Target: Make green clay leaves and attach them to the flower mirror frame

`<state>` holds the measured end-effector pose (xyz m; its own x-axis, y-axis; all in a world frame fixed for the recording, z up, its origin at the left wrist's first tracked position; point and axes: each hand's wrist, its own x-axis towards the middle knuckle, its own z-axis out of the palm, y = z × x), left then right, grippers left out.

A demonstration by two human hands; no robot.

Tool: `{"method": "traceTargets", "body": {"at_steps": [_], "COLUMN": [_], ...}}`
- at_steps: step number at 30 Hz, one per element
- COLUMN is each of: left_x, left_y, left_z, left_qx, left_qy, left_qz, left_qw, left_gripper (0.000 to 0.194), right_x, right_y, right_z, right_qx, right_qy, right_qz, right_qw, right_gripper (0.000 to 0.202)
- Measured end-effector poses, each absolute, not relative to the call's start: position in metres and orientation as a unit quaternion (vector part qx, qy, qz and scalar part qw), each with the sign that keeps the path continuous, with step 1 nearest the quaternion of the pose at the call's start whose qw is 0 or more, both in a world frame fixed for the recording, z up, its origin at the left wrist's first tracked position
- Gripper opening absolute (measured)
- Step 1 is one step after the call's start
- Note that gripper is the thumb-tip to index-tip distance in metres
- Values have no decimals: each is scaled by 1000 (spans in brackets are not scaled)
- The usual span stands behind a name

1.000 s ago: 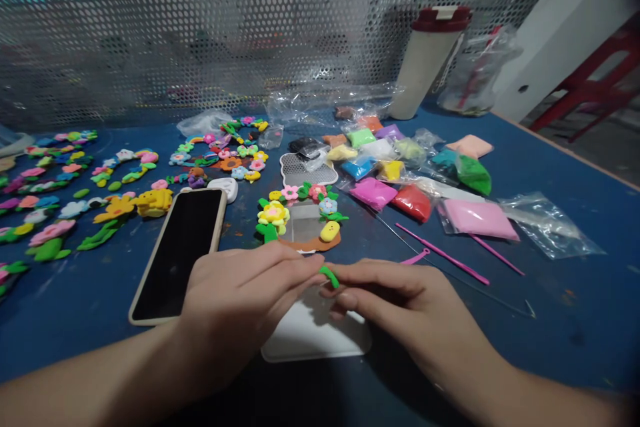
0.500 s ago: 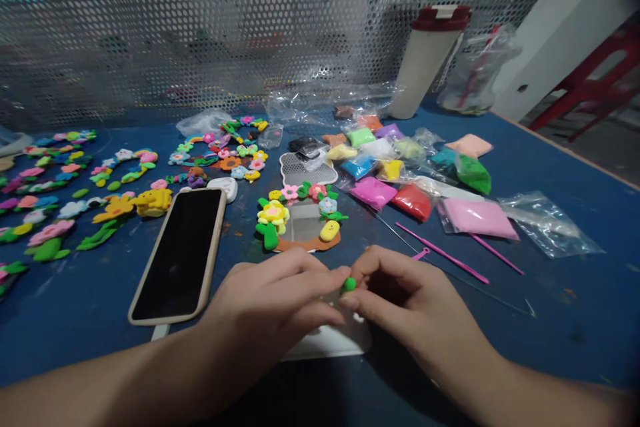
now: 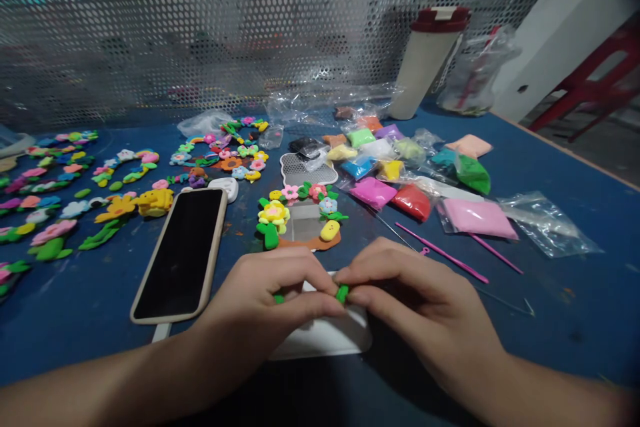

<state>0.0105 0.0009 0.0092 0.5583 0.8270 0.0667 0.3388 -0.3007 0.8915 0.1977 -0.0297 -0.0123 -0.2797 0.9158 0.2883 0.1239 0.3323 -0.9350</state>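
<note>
Between the fingertips of both hands is a small piece of green modelling clay [image 3: 342, 293]. My left hand [image 3: 280, 293] pinches it from the left, and my right hand [image 3: 405, 293] pinches it from the right. Another bit of green shows under the left hand's curled fingers; whether it joins the first piece I cannot tell. Below the hands lies a white board [image 3: 335, 337], partly covered by them. Just beyond stands a mirror-like frame [image 3: 306, 241] edged with clay flowers, leaves and a yellow figure.
To the left lie a phone [image 3: 183, 253] and several clay-decorated rings and flowers [image 3: 117, 208]. Bagged coloured clay [image 3: 373, 193], a pink tool [image 3: 443, 252] and a thin wire are at the right. A tumbler [image 3: 430, 60] stands behind, before a perforated metal screen [image 3: 225, 33].
The green clay has gone from a rounded ball to a pinched, uneven piece. My left fingers have curled in and now grip it; a second bit of green shows beneath them.
</note>
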Motion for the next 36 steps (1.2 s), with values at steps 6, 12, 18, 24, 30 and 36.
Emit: {"method": "traceTargets", "body": {"at_steps": [6,12,18,24,30,36], "left_x": [13,15,11,9,9,5], "left_y": [1,1,1,1,1,-2], "left_z": [10,16,19,20,16,11], "left_qx": [659,707,726,739,738,744], "left_qy": [460,449,464,461,457,487], "left_qz": [184,168,224,232,245,318], "left_qw": [566,520,455,433,431,328], "left_gripper": [18,28,37,41,40,20], "right_x": [200,197,203,203,203,202], "right_y": [-30,-34,-26,-22,-26,-27], "right_z": [-11,-6,-13,-12,-9,-10], "right_qx": [-345,-353,-348,-350,-435,-460], "right_qy": [-716,-763,-777,-765,-678,-657], "right_qz": [388,357,373,390,485,470], "right_qw": [467,405,370,373,340,368], "right_gripper": [14,16,17,19,12,7]}}
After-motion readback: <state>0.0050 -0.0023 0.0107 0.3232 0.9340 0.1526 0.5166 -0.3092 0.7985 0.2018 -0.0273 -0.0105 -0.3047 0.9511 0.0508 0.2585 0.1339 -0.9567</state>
